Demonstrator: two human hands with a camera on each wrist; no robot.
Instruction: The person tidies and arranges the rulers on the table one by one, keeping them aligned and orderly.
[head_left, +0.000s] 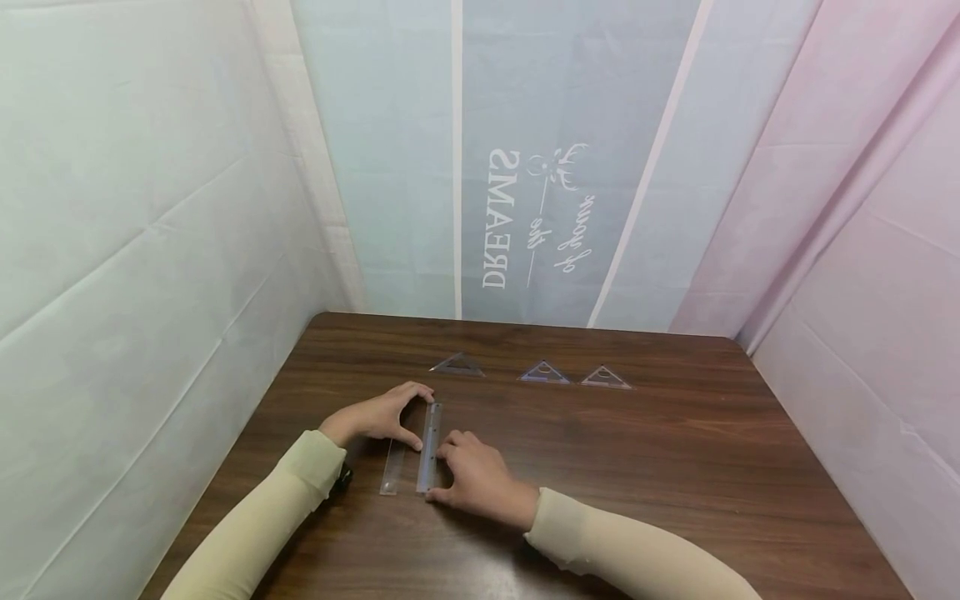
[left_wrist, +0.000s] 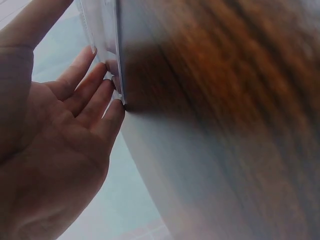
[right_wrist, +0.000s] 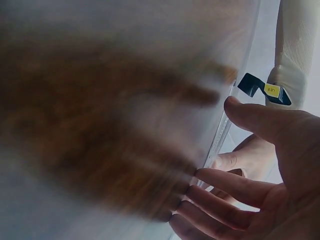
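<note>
A clear ruler with a bluish strip lies lengthwise on the brown table, between the two hands. The left hand touches it, its thumb at the left edge and its fingertips by the far end. From the other side, the right hand rests its fingertips along the right edge, thumb at the near end. Both wrist views show the fingers fairly straight against the ruler's edge. Left of it lies a second clear ruler, partly hidden by the left hand.
Toward the back of the table lie a clear set square, a bluish set square and another clear set square. Cloth walls stand behind and at both sides.
</note>
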